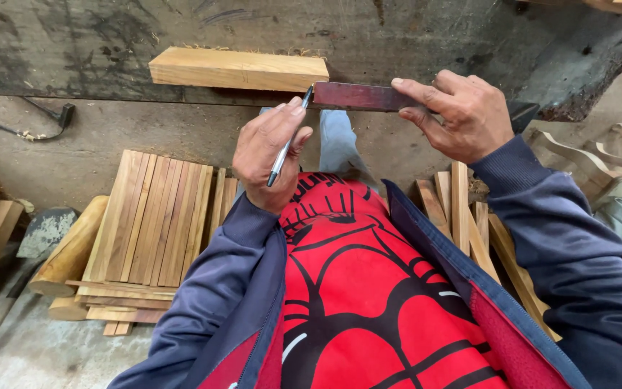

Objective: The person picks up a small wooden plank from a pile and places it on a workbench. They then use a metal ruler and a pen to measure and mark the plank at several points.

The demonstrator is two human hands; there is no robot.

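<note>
My left hand [268, 155] grips a silver pen [286, 148], its tip touching the near end of a dark red-brown wooden piece [358, 96]. That piece lies on the edge of a grey workbench [73, 50], and my right hand [462, 115] presses down on its right part. Just left of the pen tip lies a pale wooden block [239, 69] on the same bench edge.
On the floor at the left lies a stack of thin wooden slats [156, 223] with a round timber [70, 248] beside it. More slats [462, 216] stand at the right, and curved wooden parts [592, 162] lie at the far right. A dark cable [30, 126] hangs under the bench.
</note>
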